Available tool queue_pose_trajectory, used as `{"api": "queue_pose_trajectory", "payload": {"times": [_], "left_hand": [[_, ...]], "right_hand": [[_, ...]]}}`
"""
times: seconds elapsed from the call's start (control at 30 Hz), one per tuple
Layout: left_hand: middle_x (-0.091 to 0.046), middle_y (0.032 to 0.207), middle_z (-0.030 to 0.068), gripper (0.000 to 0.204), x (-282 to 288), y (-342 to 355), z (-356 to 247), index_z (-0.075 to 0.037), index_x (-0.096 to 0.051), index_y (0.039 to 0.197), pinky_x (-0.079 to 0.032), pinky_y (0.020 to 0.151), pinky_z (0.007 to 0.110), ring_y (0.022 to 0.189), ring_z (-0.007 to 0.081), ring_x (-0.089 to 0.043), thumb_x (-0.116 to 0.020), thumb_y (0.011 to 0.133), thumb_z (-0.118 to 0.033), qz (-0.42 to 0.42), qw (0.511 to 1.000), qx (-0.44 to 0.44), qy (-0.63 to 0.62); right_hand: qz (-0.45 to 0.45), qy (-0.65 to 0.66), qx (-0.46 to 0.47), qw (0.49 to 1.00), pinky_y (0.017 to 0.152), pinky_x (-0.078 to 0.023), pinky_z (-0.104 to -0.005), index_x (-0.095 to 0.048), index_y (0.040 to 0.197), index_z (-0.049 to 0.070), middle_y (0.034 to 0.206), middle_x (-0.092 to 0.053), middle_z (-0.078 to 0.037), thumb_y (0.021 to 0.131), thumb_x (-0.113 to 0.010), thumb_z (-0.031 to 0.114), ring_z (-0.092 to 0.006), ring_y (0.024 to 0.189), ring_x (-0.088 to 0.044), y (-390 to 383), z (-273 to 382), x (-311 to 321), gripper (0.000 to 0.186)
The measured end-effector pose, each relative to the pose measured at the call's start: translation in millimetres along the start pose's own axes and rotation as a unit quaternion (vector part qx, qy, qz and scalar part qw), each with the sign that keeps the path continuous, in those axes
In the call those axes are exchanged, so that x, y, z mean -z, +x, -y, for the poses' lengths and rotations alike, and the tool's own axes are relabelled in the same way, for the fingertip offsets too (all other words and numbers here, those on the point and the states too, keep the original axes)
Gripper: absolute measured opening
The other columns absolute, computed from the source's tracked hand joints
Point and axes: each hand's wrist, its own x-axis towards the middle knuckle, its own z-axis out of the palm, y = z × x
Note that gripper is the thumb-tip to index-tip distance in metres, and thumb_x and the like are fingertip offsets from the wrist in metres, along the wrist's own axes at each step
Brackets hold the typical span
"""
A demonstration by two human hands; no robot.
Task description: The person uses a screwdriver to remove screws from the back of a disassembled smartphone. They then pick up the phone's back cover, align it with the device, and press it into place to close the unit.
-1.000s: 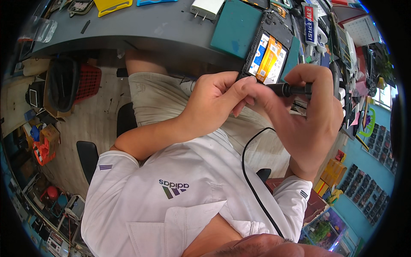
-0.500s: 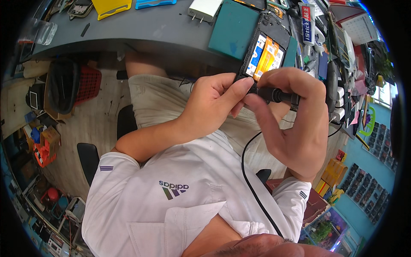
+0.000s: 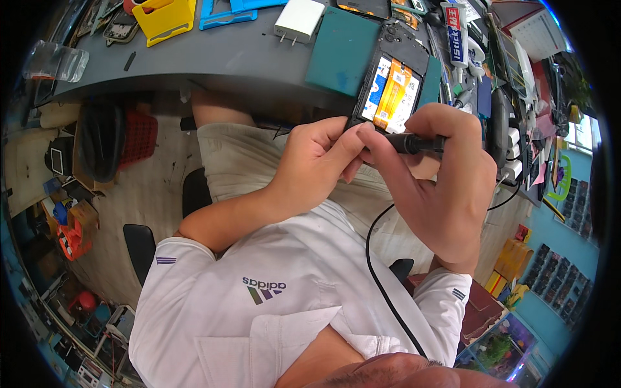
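Observation:
A black phone (image 3: 402,50) with its back off leans against the bench edge, its lower end toward me. Its white battery (image 3: 409,97) shows, with an orange flex cable (image 3: 390,97) running along it. My left hand (image 3: 301,165) grips the phone's lower corner between thumb and fingers. My right hand (image 3: 446,187) is curled round a black cylindrical tool (image 3: 420,144), which lies nearly level beside the phone's lower end. Both thumb tips meet there, hiding the tool's tip and whatever it touches.
A green mat (image 3: 339,48) lies under the phone on the grey bench (image 3: 194,61). Nearby are a white charger plug (image 3: 299,19), a yellow holder (image 3: 165,22) and a glue tube (image 3: 457,39). A black cable (image 3: 369,249) hangs across my front.
My right thumb has moved up against my left thumb, and the black tool lies closer to level. The whole view has shifted slightly; the phone stays in my left hand.

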Motion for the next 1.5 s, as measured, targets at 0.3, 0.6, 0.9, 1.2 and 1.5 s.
{"api": "queue_pose_trajectory", "payload": {"times": [0.3, 0.6, 0.9, 1.2, 1.5], "left_hand": [[-0.066, 0.079, -0.0005, 0.035, 4, 0, 4, -0.001, -0.071, 0.103, -0.043, 0.058, 0.023, 0.065, 0.0039, -0.055, -0.058, 0.112, -0.031, 0.013, 1.000, -0.012, 0.011], [-0.065, 0.077, 0.0012, 0.039, 0, 2, -1, 0.003, -0.073, 0.104, -0.042, 0.058, 0.023, 0.065, 0.0045, -0.053, -0.058, 0.111, -0.032, -0.001, 1.000, 0.008, 0.008], [-0.066, 0.076, 0.0063, 0.047, 41, -4, -32, 0.005, -0.073, 0.090, -0.041, 0.058, 0.028, 0.062, 0.0091, -0.054, -0.048, 0.112, -0.029, -0.011, 0.967, -0.124, 0.222], [-0.072, 0.092, 0.0033, 0.012, 38, 126, -153, -0.003, -0.075, 0.100, -0.046, 0.076, 0.028, 0.085, 0.0126, -0.063, -0.079, 0.090, -0.007, 0.024, 0.720, -0.339, 0.605], [-0.069, 0.088, 0.0128, 0.014, 45, 193, -147, -0.003, -0.076, 0.090, -0.052, 0.077, 0.039, 0.087, 0.0267, -0.066, -0.082, 0.086, -0.015, 0.094, 0.680, -0.271, 0.675]], "right_hand": [[-0.026, 0.009, 0.036, 0.999, 0.057, -0.054, -0.0275, -0.059, 0.108, 0.001, 0.084, -0.072, -0.009, 0.080, -0.096, 0.016, -0.0182, 0.063, -0.070, 0, -5, -5, 0.048], [-0.119, 0.122, -0.064, 0.983, 0.070, -0.056, -0.0261, -0.056, 0.115, 0.002, 0.094, -0.074, -0.010, 0.084, -0.090, 0.001, -0.0138, 0.083, -0.071, -12, -18, -3, 0.046], [-0.358, 0.278, -0.116, 0.884, 0.069, -0.060, -0.0270, -0.044, 0.120, 0.004, 0.110, -0.075, -0.024, 0.097, -0.074, -0.006, -0.0170, 0.077, -0.071, -32, -134, -29, 0.040], [-0.366, 0.351, -0.123, 0.853, 0.070, -0.060, -0.0293, -0.044, 0.121, 0.003, 0.109, -0.075, -0.023, 0.098, -0.072, -0.005, -0.0176, 0.076, -0.071, -32, -146, -33, 0.037], [-0.364, 0.368, -0.137, 0.845, 0.070, -0.059, -0.0273, -0.046, 0.121, 0.004, 0.109, -0.076, -0.021, 0.098, -0.073, -0.004, -0.0154, 0.076, -0.070, -33, -144, -29, 0.037]]}}
